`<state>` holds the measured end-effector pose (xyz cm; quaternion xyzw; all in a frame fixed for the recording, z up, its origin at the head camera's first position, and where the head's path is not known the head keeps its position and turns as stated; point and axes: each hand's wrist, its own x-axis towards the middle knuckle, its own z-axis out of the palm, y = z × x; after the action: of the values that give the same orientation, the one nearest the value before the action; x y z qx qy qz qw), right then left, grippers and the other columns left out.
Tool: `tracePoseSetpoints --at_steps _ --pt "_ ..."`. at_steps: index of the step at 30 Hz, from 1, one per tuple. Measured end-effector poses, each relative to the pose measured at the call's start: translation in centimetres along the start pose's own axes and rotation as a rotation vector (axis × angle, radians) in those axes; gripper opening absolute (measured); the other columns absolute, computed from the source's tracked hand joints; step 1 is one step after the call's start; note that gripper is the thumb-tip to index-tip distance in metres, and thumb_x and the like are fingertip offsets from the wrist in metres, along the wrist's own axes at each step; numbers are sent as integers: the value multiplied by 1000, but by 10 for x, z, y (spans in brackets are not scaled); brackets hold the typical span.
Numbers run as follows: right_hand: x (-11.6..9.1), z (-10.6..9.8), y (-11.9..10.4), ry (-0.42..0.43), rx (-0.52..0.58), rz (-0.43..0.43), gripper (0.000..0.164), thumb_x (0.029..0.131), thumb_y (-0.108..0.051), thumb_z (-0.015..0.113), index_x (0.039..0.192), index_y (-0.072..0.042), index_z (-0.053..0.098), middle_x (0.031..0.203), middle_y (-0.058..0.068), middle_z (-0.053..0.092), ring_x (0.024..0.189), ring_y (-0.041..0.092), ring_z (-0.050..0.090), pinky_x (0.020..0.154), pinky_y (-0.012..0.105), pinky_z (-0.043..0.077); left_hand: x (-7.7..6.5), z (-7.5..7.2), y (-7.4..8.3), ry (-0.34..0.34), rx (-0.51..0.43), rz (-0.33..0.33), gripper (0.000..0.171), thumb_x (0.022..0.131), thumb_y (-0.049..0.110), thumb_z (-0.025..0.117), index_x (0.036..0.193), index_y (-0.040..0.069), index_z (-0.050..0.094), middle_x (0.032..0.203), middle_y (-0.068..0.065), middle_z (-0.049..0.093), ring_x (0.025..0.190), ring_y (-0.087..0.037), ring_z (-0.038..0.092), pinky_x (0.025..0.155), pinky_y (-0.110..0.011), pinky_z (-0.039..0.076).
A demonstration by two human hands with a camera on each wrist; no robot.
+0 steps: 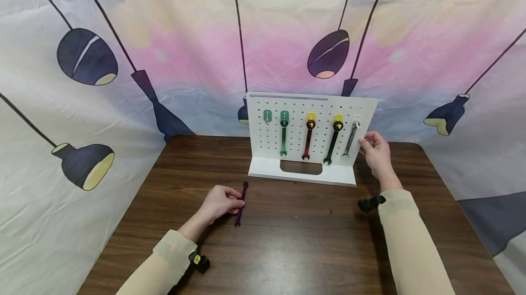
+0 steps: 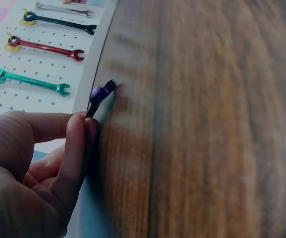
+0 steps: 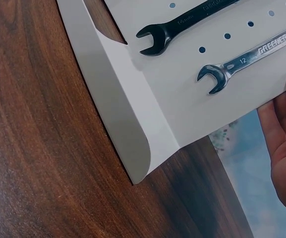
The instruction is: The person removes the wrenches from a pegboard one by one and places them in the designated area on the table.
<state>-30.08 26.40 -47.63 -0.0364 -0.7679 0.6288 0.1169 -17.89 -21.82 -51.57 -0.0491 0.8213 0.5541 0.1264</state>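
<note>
At L grip (image 1: 219,202), purple wrench (image 1: 244,193) is pinched approx. mid-shaft, ends showing.

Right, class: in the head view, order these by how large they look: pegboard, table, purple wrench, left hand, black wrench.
1. Table
2. Pegboard
3. Left hand
4. Purple wrench and black wrench: too alike to rank, especially as the purple one lies nearer the camera.
</note>
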Motion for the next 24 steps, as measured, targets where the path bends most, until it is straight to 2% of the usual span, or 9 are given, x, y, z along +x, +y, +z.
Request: tracePoseSetpoints --at_steps 4,8,17,24 --pt "-1 0 1 2 9 -3 19 109 -17 62 119 -1 62 97 -7 60 97 3 63 104 36 57 -1 1 3 18 43 12 17 85 -4 85 101 -6 78 80 -9 74 61 -14 70 59 -29 63" --pt "0 0 1 9 10 -1 17 109 -17 62 118 -3 62 97 -7 60 97 4 63 105 38 57 -1 2 4 33 63 10 16 85 -4 86 99 -3 79 78 -8 73 60 -14 70 59 -29 63" --pt "2 -1 4 -2 -11 -2 30 109 -18 61 127 5 57 96 -7 59 95 3 61 90 21 57 -1 3 2 47 82 19 15 85 -3 87 99 -3 79 79 -8 72 61 -15 71 60 -31 63" --pt "1 -1 2 -1 0 7 31 110 -18 60 128 7 57 99 -7 61 98 3 62 108 44 54 -1 3 1 46 74 23 17 86 -1 88 101 -3 80 80 -9 72 61 -16 71 61 -31 64"
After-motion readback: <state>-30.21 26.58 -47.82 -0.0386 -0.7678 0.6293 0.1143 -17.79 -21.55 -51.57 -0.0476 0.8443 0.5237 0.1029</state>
